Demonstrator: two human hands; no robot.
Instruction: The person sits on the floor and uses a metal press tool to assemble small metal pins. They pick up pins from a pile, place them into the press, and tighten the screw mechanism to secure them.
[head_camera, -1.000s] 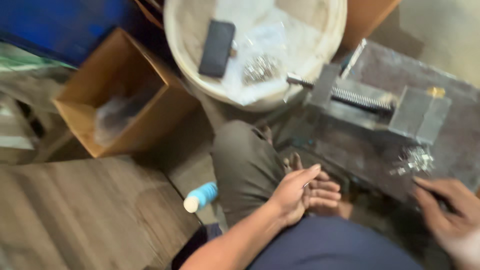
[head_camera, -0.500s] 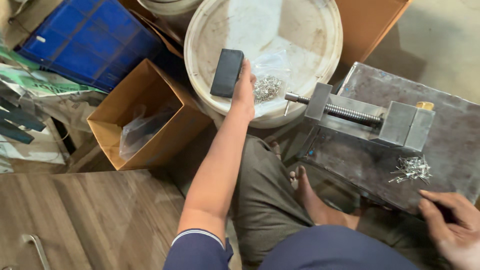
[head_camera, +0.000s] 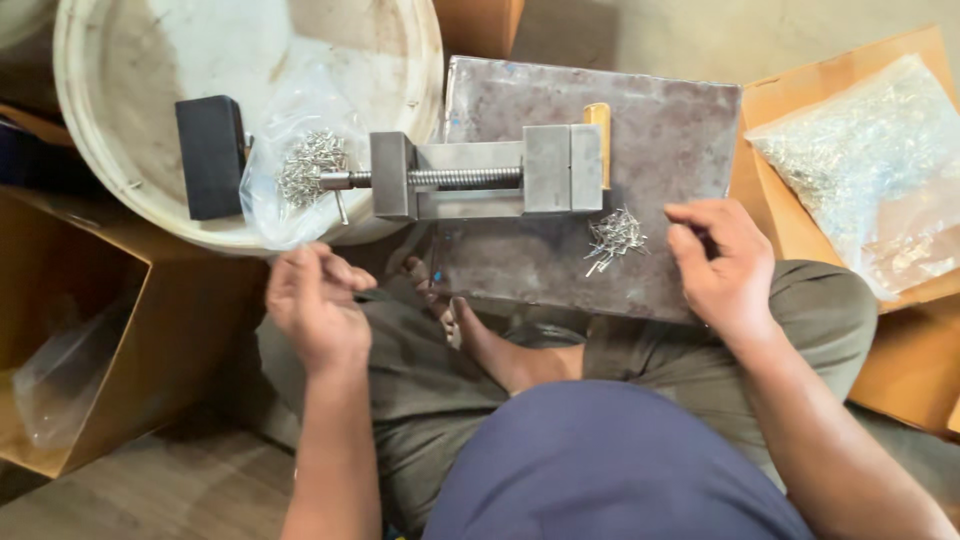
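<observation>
My left hand (head_camera: 315, 305) hovers over my lap, just below the white tub (head_camera: 400, 60). Its fingers are pinched together, and whatever is between them is hidden. My right hand (head_camera: 725, 265) rests with curled fingers on the near right part of a grey metal plate (head_camera: 650, 110). It lies beside a small heap of thin metal pins (head_camera: 615, 238). A steel vise (head_camera: 490, 180) stands on the plate, its screw handle pointing left over the tub. In the tub lie a black block (head_camera: 210, 155) and a clear bag of pins (head_camera: 300, 170).
An open cardboard box (head_camera: 90, 330) with clear plastic inside stands at the left. A large clear bag of metal pieces (head_camera: 870, 160) lies on cardboard (head_camera: 790, 90) at the right. My legs and a bare foot (head_camera: 480, 340) are under the plate's near edge.
My left hand has pulled back from the black block and bag in the tub to my lap, fingers now pinched. The view has swung right, bringing the vise to the centre.
</observation>
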